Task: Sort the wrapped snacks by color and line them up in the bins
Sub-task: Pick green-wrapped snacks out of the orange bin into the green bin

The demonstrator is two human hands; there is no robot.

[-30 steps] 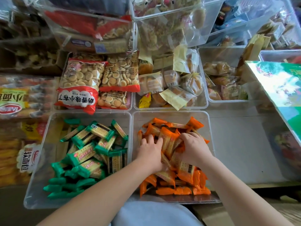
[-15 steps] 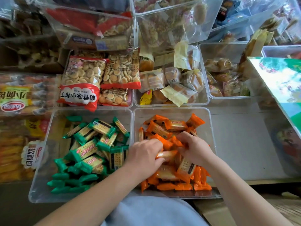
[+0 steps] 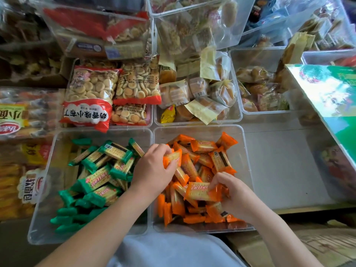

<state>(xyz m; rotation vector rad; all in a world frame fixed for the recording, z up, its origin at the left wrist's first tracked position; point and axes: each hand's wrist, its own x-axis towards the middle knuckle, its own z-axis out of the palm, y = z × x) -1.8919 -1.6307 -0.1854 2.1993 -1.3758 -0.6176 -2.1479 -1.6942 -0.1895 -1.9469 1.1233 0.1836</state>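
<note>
We see both hands in the orange bin (image 3: 245, 162), each with its own pack. The left hand (image 3: 152, 170) sits at the bin's left wall, its fingers (image 3: 163, 149) curled round a tilted pack (image 3: 172, 158) raised just above the heap. The right hand (image 3: 234, 195) is toward the bin's near right corner, its fingers (image 3: 218, 181) pinching the right end of a face-up pack (image 3: 200, 192).

Half a second ago the two hands were close together at the middle of the bin, working on one pack between them. A second ago they were pressed palms-down into the heap. Now they are apart, the left farther back and to the left, the right nearer to us.

The other orange packs (image 3: 204, 151) lie loose and crossed over most of the bin, much as they did before. Along its near wall a few stand on edge in a row (image 3: 194, 218). The green bin (image 3: 55, 145) touches the orange bin's left side. Its green packs (image 3: 102, 170) are heaped in the middle, with a row (image 3: 67, 218) on edge toward the near left corner. We see no change there.

Behind the orange bin is a bin of wrapped buns (image 3: 202, 89), and behind the green bin lie biscuit bags (image 3: 90, 97). To the right of the orange bin we see bare surface (image 3: 279, 160), then a green box (image 3: 327, 97).
</note>
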